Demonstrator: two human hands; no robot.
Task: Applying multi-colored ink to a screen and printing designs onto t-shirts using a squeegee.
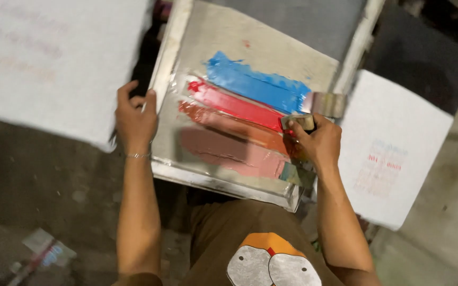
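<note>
Head view, looking straight down at a printing frame [172, 63] held in front of the person.

Left hand [135, 119]: fingers curled shut over the left rail of the frame, thumb on the near side, knuckles up. A thin bracelet [138, 155] sits on the wrist.

Right hand [319, 142]: closed tight on the handle of a scraper [299, 122], fingers wrapped over the top. The scraper sits at the right end of the paint bands, its edge touching the screen [271, 50] near the right rail.

Paint on the screen, four slanted bands running from upper left to lower right: blue band [255, 85] farthest, red band [234, 104] next, darker orange-red band [234, 127] below that, pale pink band [229, 153] nearest. The bands lie side by side, touching or nearly so. Smears of mixed colour show at their right ends under the right hand.

Around the frame: a white cloth sheet [54, 58] to the left, another white sheet with a faint red and blue print [393, 148] to the right, just beside the right rail. Dark floor [38, 185] beneath, with scraps of litter [46, 251] at near left. Person's brown shirt [223, 233] at the near edge.
</note>
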